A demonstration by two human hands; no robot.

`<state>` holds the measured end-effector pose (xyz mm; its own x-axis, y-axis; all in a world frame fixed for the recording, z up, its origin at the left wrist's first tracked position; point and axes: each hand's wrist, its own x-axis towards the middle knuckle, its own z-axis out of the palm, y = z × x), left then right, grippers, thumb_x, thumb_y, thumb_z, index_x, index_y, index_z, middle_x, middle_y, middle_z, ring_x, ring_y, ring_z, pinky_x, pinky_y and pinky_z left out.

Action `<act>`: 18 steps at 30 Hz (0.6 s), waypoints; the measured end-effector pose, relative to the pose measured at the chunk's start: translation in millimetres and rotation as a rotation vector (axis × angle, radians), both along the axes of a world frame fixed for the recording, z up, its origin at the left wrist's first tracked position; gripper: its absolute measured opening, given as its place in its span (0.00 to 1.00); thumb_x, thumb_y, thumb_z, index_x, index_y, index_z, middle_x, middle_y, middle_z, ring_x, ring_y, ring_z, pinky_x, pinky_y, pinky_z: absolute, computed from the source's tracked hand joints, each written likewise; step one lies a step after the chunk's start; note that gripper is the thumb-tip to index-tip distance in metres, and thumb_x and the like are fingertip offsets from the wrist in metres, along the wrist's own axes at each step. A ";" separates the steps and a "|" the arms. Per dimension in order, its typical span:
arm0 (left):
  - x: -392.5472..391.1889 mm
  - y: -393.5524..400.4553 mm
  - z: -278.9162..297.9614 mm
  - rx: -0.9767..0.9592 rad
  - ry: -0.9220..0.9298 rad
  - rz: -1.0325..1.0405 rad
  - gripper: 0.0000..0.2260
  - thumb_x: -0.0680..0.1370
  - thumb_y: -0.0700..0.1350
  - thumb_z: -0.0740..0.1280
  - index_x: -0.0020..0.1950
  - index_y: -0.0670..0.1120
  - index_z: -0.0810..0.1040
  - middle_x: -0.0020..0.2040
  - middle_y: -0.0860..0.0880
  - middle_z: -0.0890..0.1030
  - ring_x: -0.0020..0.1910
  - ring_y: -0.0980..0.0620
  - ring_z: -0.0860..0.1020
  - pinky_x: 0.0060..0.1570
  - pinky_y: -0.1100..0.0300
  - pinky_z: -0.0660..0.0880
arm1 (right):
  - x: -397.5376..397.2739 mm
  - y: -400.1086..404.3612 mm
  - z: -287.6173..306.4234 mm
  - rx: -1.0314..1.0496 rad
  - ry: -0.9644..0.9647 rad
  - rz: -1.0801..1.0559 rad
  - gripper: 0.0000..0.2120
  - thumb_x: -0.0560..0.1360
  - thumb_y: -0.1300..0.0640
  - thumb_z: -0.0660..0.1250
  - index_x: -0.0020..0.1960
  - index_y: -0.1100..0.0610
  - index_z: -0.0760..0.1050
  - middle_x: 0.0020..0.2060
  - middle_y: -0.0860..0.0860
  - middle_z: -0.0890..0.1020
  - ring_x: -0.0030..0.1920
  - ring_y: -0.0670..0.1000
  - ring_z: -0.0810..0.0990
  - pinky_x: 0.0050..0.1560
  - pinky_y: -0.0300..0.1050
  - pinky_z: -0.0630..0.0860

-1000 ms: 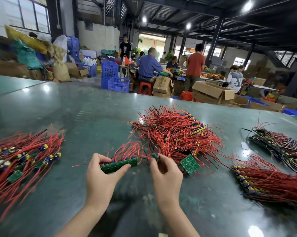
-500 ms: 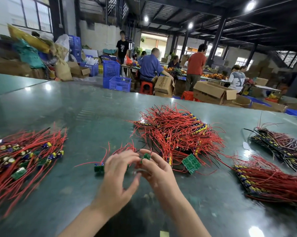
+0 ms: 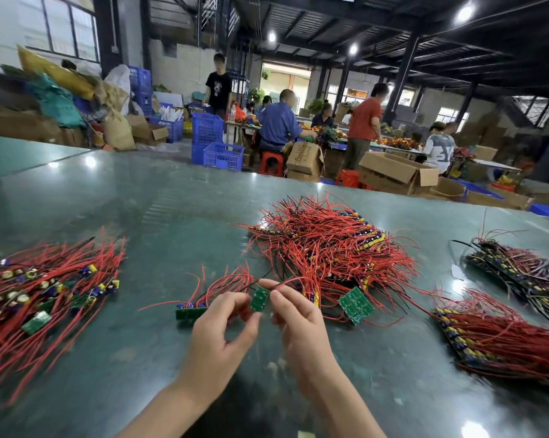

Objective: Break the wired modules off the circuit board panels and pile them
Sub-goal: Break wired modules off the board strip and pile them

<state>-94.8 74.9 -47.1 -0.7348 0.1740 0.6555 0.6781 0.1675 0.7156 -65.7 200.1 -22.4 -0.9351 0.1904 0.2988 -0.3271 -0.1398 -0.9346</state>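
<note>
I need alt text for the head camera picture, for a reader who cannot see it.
Two bare hands, left hand and right hand, hold a small green module between them over a green table. Piles of red-wired boards lie around: a loose pile at left, a big heap ahead.

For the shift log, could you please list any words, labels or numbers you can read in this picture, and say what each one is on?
None can be read.
Small green module between the hands: pale markings, too small to read.
Loose green board by the middle pile: pale markings, too small.
Cardboard box by the red stool: dark print, blurred.
Black T-shirt on the standing person: pale graphic, no legible text.
</note>
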 end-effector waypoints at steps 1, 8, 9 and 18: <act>0.0 0.1 0.3 -0.002 -0.006 0.020 0.10 0.72 0.51 0.67 0.45 0.44 0.77 0.39 0.51 0.78 0.40 0.53 0.76 0.43 0.60 0.73 | -0.5 0.1 -0.8 -0.003 -0.014 0.002 0.08 0.73 0.56 0.65 0.46 0.55 0.83 0.34 0.42 0.81 0.35 0.39 0.72 0.39 0.31 0.68; -4.3 1.3 -1.7 -0.099 0.017 0.063 0.05 0.74 0.45 0.69 0.41 0.45 0.78 0.35 0.53 0.77 0.37 0.56 0.74 0.40 0.58 0.72 | -1.2 -0.4 -1.0 0.139 0.092 -0.188 0.09 0.72 0.68 0.69 0.39 0.56 0.83 0.38 0.48 0.82 0.43 0.43 0.78 0.45 0.35 0.72; -3.5 2.2 -2.6 -0.099 0.007 0.057 0.07 0.74 0.48 0.67 0.39 0.46 0.77 0.33 0.54 0.75 0.34 0.58 0.72 0.36 0.59 0.70 | -1.3 -1.3 -2.3 0.135 0.114 -0.228 0.10 0.71 0.68 0.69 0.38 0.56 0.84 0.38 0.49 0.81 0.42 0.44 0.78 0.44 0.35 0.72; -4.2 0.4 -7.7 -0.035 -0.140 0.000 0.16 0.72 0.59 0.62 0.38 0.46 0.74 0.29 0.43 0.72 0.29 0.45 0.69 0.32 0.44 0.69 | 0.1 -5.3 -1.2 -0.013 0.099 -0.154 0.11 0.69 0.69 0.70 0.37 0.54 0.84 0.38 0.48 0.85 0.41 0.42 0.81 0.43 0.32 0.75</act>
<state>-99.0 75.2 -54.7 -0.8185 0.1949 0.5405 0.5723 0.1937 0.7968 -65.6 194.7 -23.6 -0.8608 0.3337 0.3842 -0.4355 -0.0927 -0.8954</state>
